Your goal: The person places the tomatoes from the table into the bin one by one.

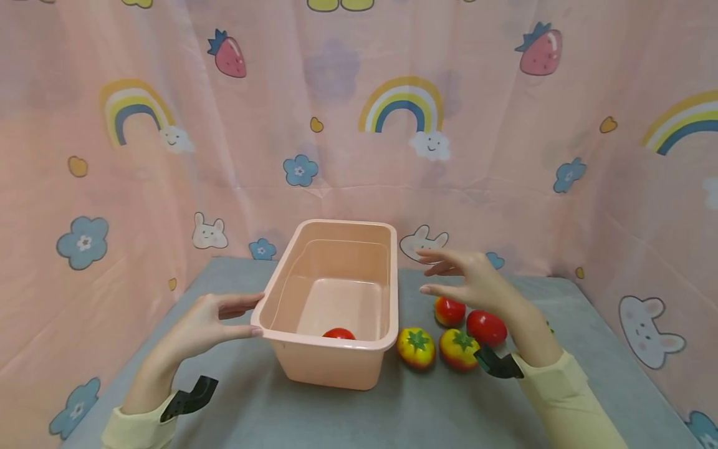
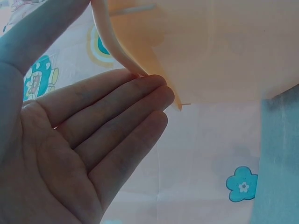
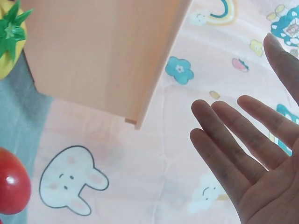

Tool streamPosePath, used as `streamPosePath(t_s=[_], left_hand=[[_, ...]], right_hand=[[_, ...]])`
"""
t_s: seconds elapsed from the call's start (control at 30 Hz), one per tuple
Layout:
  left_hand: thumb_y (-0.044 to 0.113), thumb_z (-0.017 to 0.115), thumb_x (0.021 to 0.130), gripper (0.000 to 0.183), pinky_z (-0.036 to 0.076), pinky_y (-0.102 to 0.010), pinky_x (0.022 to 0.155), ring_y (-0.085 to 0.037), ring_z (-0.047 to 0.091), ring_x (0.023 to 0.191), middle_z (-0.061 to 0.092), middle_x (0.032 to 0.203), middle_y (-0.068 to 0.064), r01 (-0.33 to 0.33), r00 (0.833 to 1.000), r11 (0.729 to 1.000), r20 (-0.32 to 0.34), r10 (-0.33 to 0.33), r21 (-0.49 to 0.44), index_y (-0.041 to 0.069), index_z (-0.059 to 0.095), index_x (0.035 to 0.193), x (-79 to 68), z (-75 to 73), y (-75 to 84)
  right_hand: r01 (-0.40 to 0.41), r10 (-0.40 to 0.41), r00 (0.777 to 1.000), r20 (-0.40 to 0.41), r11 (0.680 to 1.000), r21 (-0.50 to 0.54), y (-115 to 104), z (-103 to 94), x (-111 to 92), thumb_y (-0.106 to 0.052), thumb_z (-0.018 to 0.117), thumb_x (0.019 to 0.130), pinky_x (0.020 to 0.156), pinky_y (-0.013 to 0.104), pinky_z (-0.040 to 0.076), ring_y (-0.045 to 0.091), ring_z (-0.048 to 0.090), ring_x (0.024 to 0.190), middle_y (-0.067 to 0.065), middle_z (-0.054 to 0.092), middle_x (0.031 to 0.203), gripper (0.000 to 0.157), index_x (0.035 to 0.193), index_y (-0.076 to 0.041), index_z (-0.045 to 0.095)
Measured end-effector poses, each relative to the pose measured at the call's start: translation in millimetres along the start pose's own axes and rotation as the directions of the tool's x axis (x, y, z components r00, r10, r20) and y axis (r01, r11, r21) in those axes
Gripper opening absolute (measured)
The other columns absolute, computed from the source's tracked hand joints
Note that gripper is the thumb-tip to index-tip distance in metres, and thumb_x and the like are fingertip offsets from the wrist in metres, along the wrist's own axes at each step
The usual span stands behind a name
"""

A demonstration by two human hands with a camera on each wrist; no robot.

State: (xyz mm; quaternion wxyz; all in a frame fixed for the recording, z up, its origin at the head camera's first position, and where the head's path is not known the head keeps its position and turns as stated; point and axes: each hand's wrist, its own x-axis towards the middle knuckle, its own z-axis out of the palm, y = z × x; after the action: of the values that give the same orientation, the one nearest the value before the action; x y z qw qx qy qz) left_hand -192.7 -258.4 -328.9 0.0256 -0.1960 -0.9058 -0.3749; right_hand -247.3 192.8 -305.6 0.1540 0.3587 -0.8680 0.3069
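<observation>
A pale peach plastic bin [image 1: 331,365] stands on the table, its front wall nearest me. My left hand [image 1: 204,321] touches the rim at the front left corner, fingers and thumb straight. In the left wrist view its fingertips [image 2: 161,88] lie against the bin's rim [image 2: 114,44]. Inside the bin shows the top of a red tomato-like fruit [image 1: 339,333], the rest hidden by the front wall. Right of the bin, my right hand [image 1: 471,280] hovers, fingers spread and holding nothing. Below it are red fruits [image 1: 487,328] and yellow-red, green-topped fruits [image 1: 416,348].
The bin and fruits sit on a grey-covered table [image 1: 235,374]. A pink curtain [image 1: 252,156] printed with rainbows, rabbits and flowers surrounds the back and sides. A green leafy bit [image 1: 551,327] peeks out beside my right forearm. Dark straps [image 1: 191,398] circle both wrists.
</observation>
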Motion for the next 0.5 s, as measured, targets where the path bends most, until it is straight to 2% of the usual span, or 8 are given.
streamPosePath(t_s=[0.2, 0.5], left_hand=[[0.041, 0.078, 0.075, 0.060, 0.053, -0.038, 0.094, -0.026, 0.062, 0.112, 0.065, 0.123, -0.003, 0.007, 1.000, 1.000, 0.002, -0.007, -0.005, 0.016, 0.062, 0.127, -0.4, -0.3, -0.1], [0.042, 0.078, 0.075, 0.060, 0.053, -0.038, 0.094, -0.027, 0.062, 0.112, 0.065, 0.123, -0.003, 0.013, 1.000, 1.000, 0.004, -0.013, -0.005, 0.017, 0.062, 0.127, -0.4, 0.5, 0.3]], right_hand=[[-0.092, 0.093, 0.996, 0.007, 0.996, -0.020, 9, 3.6, -15, -0.035, 0.077, 0.079, 0.084, 0.039, 0.058, 0.015, 0.068, 0.097, 0.001, 0.067, 0.119, 0.058, 0.130, -0.018, 0.057], [-0.132, 0.132, 0.991, -0.011, 0.990, -0.040, 29, 11.0, -36, -0.031, 0.077, 0.079, 0.080, 0.038, 0.059, 0.016, 0.069, 0.094, 0.005, 0.067, 0.117, 0.055, 0.128, -0.019, 0.057]])
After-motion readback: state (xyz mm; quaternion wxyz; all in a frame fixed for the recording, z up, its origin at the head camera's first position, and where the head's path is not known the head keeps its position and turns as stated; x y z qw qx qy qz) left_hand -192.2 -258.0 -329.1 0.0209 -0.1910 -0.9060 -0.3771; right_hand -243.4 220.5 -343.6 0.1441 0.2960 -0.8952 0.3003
